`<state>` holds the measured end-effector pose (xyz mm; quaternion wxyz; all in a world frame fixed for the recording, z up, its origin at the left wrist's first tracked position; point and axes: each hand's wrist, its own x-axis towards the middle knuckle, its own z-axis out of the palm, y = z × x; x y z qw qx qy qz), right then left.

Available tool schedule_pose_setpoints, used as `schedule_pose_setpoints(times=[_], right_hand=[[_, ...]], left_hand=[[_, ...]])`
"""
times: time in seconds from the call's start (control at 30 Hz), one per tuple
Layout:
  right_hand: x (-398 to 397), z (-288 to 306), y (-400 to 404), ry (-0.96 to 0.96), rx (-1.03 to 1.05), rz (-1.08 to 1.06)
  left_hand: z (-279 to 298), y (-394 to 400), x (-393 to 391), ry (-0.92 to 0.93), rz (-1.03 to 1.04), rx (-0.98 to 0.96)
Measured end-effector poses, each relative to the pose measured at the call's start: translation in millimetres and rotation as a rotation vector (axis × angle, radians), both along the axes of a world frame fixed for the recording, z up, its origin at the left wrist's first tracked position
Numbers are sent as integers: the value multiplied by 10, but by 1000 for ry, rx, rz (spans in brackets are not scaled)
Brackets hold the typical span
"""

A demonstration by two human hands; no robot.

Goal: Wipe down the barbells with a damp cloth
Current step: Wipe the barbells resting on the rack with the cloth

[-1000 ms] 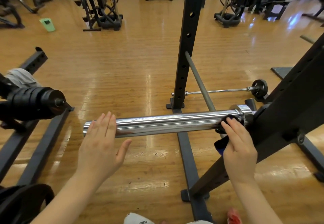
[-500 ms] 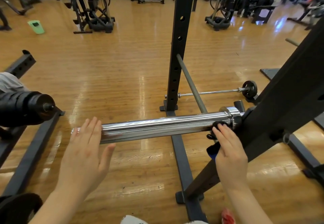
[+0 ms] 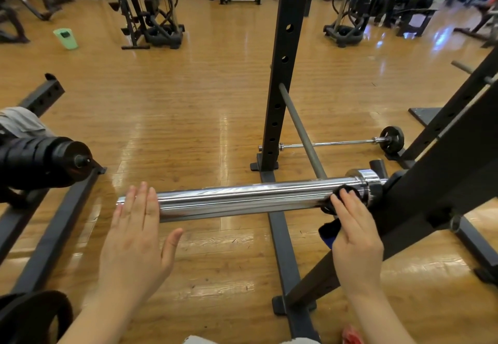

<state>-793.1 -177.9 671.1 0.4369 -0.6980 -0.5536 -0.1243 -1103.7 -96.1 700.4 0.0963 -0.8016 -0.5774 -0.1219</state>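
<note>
Not much changing since a second ago; right hand (image 3: pixel 355 238) still pressing dark cloth (image 3: pixel 330 232) onto chrome barbell sleeve (image 3: pixel 242 199) near collar, fingers nearly straight; left hand (image 3: pixel 137 238) still hovering flat, empty, at near-left end; wiping barely starting.

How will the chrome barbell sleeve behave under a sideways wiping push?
The chrome sleeve looks polished and mirror-like, so probably slippery. It is round, so it may spin under the cloth. It looks like solid steel seated in the rack, so it is likely stiff and heavy.
</note>
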Motion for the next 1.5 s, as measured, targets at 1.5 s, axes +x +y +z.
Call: schedule_pose_setpoints(times=[1.5], right_hand=[[28,72,-93,-25,28,55]], left_hand=[[-40,-65,-29,31,20,-40]])
